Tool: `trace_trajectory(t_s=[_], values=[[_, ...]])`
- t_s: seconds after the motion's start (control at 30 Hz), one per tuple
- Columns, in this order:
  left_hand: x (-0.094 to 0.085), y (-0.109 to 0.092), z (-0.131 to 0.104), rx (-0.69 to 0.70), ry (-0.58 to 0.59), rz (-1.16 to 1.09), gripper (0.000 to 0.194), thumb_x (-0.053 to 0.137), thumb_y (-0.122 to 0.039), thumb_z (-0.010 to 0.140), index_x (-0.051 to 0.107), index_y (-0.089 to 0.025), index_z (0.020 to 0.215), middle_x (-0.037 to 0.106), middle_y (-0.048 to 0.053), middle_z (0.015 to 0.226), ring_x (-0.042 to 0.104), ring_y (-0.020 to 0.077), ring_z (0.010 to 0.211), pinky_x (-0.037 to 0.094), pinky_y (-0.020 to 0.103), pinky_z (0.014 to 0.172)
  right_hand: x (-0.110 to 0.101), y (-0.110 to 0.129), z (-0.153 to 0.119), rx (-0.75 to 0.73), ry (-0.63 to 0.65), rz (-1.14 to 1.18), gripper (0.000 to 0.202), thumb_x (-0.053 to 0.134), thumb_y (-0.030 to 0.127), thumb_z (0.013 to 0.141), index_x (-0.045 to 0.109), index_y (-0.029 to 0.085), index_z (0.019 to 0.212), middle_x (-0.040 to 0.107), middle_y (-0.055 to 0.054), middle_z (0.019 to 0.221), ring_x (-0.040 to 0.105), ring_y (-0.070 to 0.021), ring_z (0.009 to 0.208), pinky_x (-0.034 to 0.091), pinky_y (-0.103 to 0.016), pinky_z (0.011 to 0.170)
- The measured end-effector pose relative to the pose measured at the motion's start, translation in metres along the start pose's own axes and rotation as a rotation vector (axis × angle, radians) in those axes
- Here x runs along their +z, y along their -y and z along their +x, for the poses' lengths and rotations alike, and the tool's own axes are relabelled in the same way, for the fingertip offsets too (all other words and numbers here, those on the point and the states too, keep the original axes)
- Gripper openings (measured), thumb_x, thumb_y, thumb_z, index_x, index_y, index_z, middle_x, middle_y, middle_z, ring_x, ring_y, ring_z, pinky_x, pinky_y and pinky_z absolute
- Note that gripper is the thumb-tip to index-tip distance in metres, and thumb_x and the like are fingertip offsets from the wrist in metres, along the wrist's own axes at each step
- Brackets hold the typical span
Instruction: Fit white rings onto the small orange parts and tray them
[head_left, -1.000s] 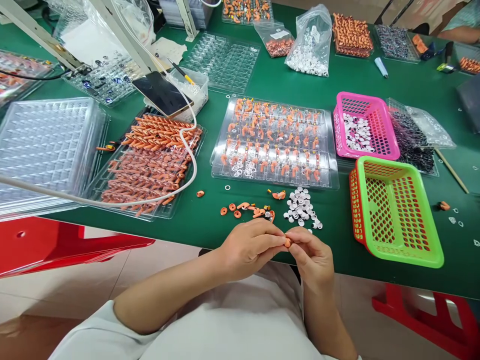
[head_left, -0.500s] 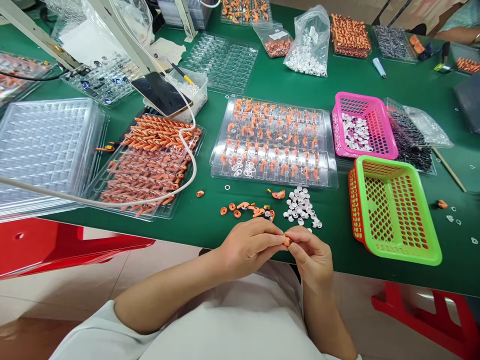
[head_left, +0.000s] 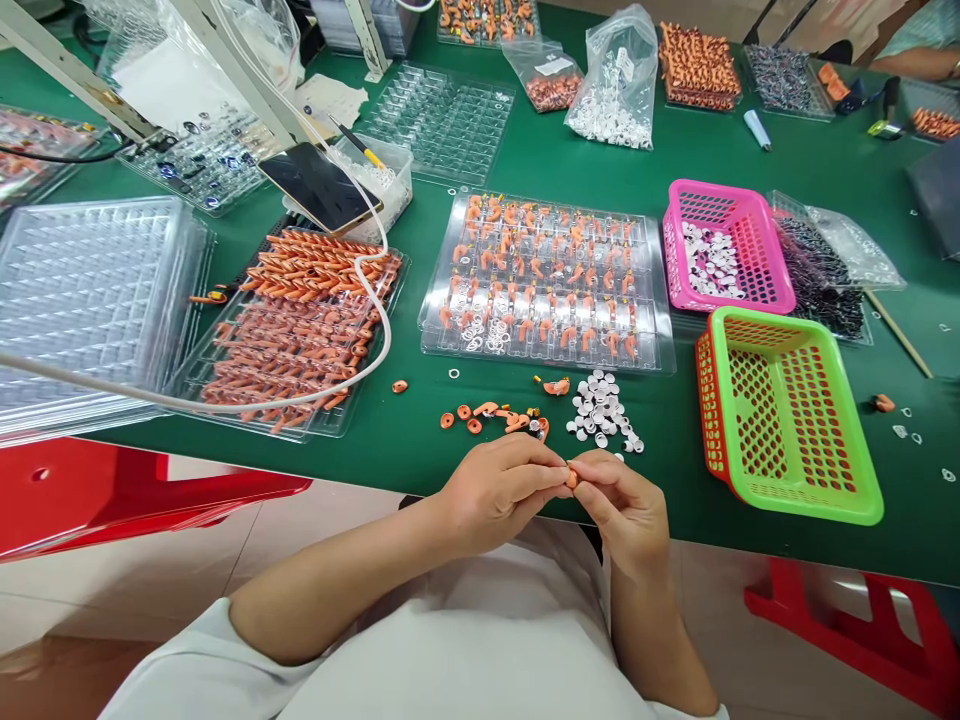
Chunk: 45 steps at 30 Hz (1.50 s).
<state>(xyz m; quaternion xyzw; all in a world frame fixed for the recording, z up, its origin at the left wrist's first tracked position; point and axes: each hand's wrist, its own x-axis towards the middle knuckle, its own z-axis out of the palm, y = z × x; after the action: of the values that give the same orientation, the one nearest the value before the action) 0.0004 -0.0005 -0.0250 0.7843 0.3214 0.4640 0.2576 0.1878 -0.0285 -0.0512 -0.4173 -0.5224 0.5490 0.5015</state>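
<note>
At the table's front edge, my left hand [head_left: 504,492] and my right hand [head_left: 622,505] meet fingertip to fingertip. Both pinch one small orange plastic part [head_left: 572,479], mostly hidden by the fingers. Just beyond my left hand lie loose orange pieces [head_left: 517,421], some ring-shaped and some curved. A pile of small white round caps [head_left: 602,408] sits beyond my right hand. Between these, an orange piece with a yellow tip [head_left: 556,386] rests on the green table. Farther back stands a clear tray [head_left: 660,340] with rows of curved orange parts and white rings.
To the right are a green basket [head_left: 840,508] nested in a red one and a pink basket [head_left: 784,285] holding white pieces. A tray of orange parts [head_left: 300,350], a white cable [head_left: 386,340] and a phone [head_left: 321,188] are at left. Red stools [head_left: 97,500] flank the table.
Both hands stay in nearly the same place, still pinching the small orange part. The view has shifted very slightly; nothing on the table has visibly moved.
</note>
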Motion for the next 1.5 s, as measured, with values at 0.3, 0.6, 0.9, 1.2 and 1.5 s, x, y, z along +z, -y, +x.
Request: trace_trajectory(t_s=[0.3, 0.6, 0.9, 1.2, 1.5], values=[[0.004, 0.003, -0.004, -0.015, -0.034, -0.016, 0.022, 0.057, -0.005, 0.088, 0.064, -0.019, 0.103, 0.073, 0.007, 0.088, 0.068, 0.0141, 0.081, 0.058, 0.025, 0.069, 0.005, 0.007, 0.001, -0.01, 0.01, -0.026, 0.024, 0.061, 0.013, 0.089, 0.072, 0.026, 0.107, 0.068, -0.006, 0.092, 0.067, -0.0187, 0.081, 0.058, -0.034, 0.068], [0.004, 0.001, -0.005, -0.009, -0.022, -0.001, 0.018, 0.059, -0.008, 0.088, 0.065, -0.018, 0.103, 0.073, 0.008, 0.091, 0.069, 0.0143, 0.082, 0.058, 0.026, 0.071, 0.005, 0.005, -0.001, -0.038, -0.031, -0.095, 0.022, 0.067, 0.015, 0.086, 0.071, 0.026, 0.104, 0.068, -0.006, 0.094, 0.066, -0.0185, 0.085, 0.059, -0.033, 0.071], [0.003, -0.001, -0.005, 0.006, -0.039, 0.008, 0.02, 0.06, -0.008, 0.087, 0.065, -0.017, 0.104, 0.074, 0.009, 0.092, 0.069, 0.0153, 0.083, 0.059, 0.027, 0.071, 0.007, 0.007, -0.003, -0.113, -0.055, -0.167, 0.026, 0.066, 0.011, 0.085, 0.071, 0.028, 0.105, 0.07, -0.005, 0.094, 0.066, -0.0186, 0.086, 0.058, -0.032, 0.07], [0.004, 0.0, -0.008, 0.026, 0.0, 0.019, 0.024, 0.059, -0.006, 0.087, 0.064, -0.017, 0.107, 0.074, 0.01, 0.092, 0.068, 0.0161, 0.082, 0.058, 0.028, 0.07, 0.007, 0.009, -0.001, -0.205, -0.043, -0.253, 0.035, 0.066, 0.004, 0.083, 0.069, 0.029, 0.106, 0.07, -0.004, 0.093, 0.067, -0.0187, 0.084, 0.056, -0.033, 0.07], [0.006, 0.002, -0.01, 0.038, -0.017, 0.087, 0.021, 0.056, -0.009, 0.089, 0.061, -0.018, 0.106, 0.073, 0.009, 0.089, 0.068, 0.0157, 0.082, 0.057, 0.026, 0.068, 0.015, 0.012, 0.0, -0.23, -0.09, -0.346, 0.033, 0.064, 0.004, 0.082, 0.068, 0.029, 0.105, 0.069, -0.003, 0.089, 0.065, -0.0188, 0.081, 0.055, -0.033, 0.067]])
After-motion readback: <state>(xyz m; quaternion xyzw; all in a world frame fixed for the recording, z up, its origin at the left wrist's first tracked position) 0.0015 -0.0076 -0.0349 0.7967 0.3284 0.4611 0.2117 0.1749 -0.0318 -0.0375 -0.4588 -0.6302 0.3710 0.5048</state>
